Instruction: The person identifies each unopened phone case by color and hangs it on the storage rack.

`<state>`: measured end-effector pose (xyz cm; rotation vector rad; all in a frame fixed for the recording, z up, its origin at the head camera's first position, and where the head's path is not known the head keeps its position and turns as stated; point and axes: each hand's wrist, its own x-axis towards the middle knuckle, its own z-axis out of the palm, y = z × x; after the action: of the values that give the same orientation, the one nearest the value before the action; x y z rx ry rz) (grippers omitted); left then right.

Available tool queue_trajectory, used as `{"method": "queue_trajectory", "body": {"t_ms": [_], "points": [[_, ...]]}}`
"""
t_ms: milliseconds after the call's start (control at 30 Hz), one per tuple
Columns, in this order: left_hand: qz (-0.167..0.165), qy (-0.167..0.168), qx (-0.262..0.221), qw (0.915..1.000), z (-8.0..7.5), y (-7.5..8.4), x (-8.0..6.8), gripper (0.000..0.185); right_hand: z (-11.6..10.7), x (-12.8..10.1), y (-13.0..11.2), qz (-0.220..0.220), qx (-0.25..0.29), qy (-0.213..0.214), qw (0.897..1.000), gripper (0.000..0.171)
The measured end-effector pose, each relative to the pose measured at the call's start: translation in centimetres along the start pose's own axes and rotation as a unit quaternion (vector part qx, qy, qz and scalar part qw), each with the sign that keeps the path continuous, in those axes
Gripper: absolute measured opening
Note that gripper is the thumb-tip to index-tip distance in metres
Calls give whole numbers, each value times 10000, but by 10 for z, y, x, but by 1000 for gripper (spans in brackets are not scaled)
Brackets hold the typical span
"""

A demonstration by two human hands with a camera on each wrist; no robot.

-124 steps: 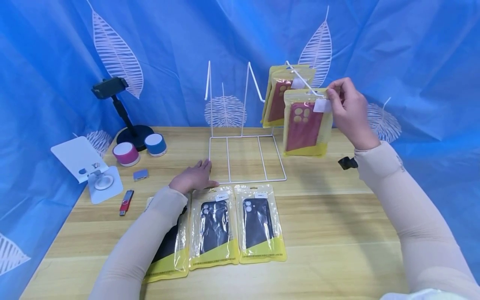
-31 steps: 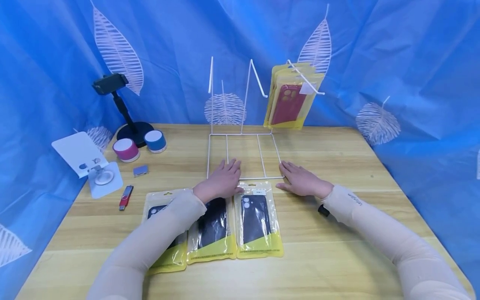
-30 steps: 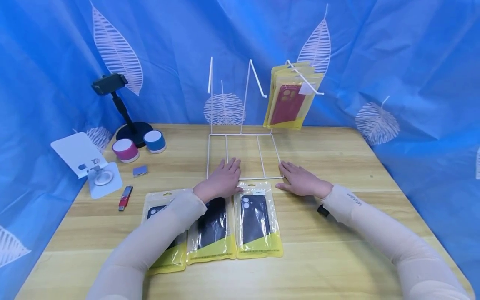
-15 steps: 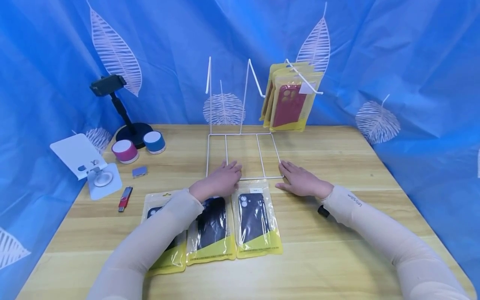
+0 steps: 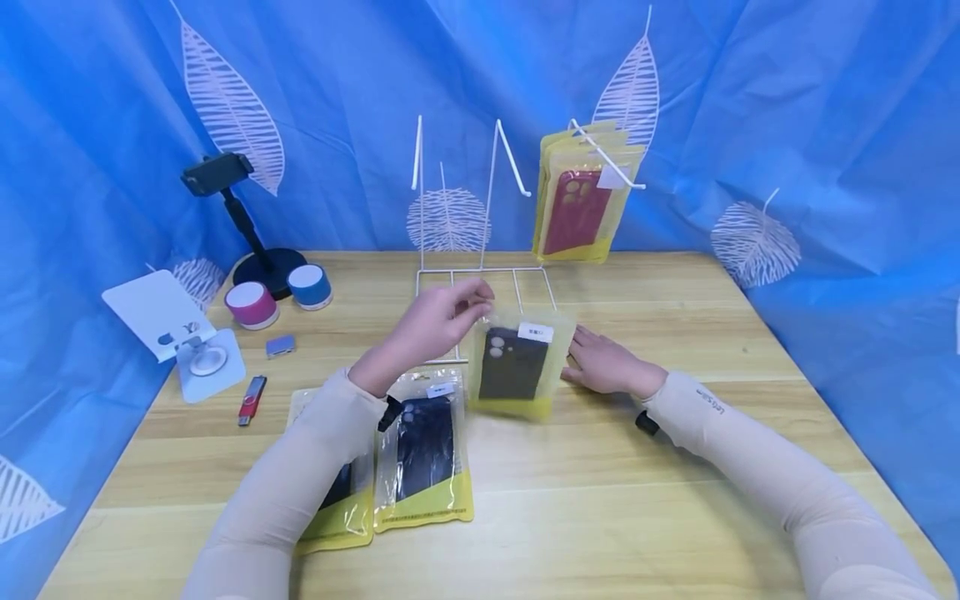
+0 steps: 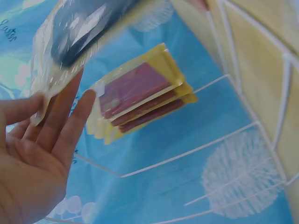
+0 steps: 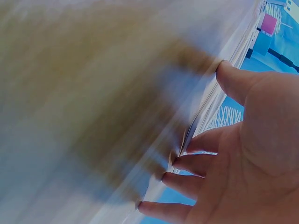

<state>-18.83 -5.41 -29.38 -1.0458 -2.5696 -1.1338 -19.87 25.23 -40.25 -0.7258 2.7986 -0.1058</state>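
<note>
One packaged black phone case (image 5: 516,362) is lifted off the tabletop (image 5: 660,500), pinched at its top edge by the left hand (image 5: 438,321), right hand (image 5: 603,362) flat at 3 o'clock bracing the wire rack (image 5: 487,208); next likely threading its hang-hole onto a free hook.

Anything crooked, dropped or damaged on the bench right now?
Nothing stands out. The left hand pinches one black-case packet by its top, lifted off the table. Two more packets lie flat in a row. The red-case packets hang on the wire rack, whose base the right hand touches.
</note>
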Motion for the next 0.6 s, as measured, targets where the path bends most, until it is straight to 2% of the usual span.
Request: {"method": "queue_trajectory", "body": {"t_ms": [133, 300, 433, 600], "points": [[179, 750, -310, 9965, -12, 10, 15, 11, -1, -1, 0, 69, 59, -71, 9999, 72], [257, 1587, -662, 9848, -26, 22, 40, 11, 0, -2, 1, 88, 104, -97, 9999, 71], [154, 1950, -934, 9762, -32, 29, 57, 10, 0, -1, 0, 94, 171, -46, 9998, 76], [75, 2155, -1077, 9705, -34, 28, 70, 11, -1, -1, -2, 103, 242, -29, 9996, 81]]}}
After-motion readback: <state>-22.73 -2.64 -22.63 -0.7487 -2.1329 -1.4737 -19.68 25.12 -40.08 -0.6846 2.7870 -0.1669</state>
